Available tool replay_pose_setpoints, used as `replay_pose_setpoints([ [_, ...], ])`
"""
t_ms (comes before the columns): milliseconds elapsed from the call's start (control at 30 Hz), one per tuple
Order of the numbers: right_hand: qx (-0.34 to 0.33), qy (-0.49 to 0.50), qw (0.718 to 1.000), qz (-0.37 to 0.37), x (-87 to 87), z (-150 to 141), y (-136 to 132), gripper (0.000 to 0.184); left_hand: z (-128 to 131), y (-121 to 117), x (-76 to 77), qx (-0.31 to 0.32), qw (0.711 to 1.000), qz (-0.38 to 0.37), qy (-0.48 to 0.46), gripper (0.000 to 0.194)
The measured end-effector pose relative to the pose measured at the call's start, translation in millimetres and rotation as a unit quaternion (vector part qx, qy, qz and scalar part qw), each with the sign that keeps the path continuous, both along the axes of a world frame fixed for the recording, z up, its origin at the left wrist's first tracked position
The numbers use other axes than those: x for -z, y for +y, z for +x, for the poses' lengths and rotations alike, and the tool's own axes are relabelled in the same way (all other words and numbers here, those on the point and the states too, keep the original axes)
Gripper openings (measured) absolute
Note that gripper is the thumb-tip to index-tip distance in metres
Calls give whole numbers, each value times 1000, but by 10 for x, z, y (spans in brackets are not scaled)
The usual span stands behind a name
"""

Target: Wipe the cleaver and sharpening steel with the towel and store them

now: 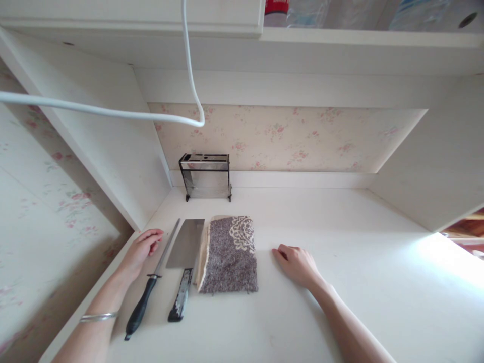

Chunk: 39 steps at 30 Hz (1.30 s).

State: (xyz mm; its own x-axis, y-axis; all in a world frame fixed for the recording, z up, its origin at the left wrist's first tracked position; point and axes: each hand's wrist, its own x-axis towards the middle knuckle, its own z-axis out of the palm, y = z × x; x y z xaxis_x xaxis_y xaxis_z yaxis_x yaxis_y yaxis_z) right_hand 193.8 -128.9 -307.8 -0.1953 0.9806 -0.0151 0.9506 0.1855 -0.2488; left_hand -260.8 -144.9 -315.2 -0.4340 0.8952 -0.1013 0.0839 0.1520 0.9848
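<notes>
My left hand (142, 248) rests on the white surface with its fingers curled in and nothing visible in them. Just right of it lies a sharpening steel (153, 285) with a black handle pointing towards me. A cleaver (186, 247) with a wide blade and a worn black handle lies beside the steel. Touching or nearly touching the blade is a folded brown cloth (229, 262) with a cream pattern. My right hand (297, 261) rests, loosely closed and holding nothing visible, on the surface to the right of the cloth.
A black-framed knife block (206, 176) with clear sides stands against the back wall. A white cable (151, 116) hangs across the upper left. Overhead is a white cabinet shelf (302, 55), and side panels border the white countertop (287, 322).
</notes>
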Motion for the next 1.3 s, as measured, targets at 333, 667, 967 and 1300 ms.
replay_pose_setpoints([
  [333,-2,7,1000,5,9,8,1,41,-30,-1,27,0,1000,5,-9,37],
  [667,-1,-1,1000,2,16,7,9,42,-41,25,72,-13,1000,15,-3,36],
  [967,-3,6,1000,10,34,14,14,41,-3,0,38,-11,1000,17,16,35],
  [1300,-5,4,1000,9,40,22,6,41,-12,9,57,-6,999,16,28,39],
])
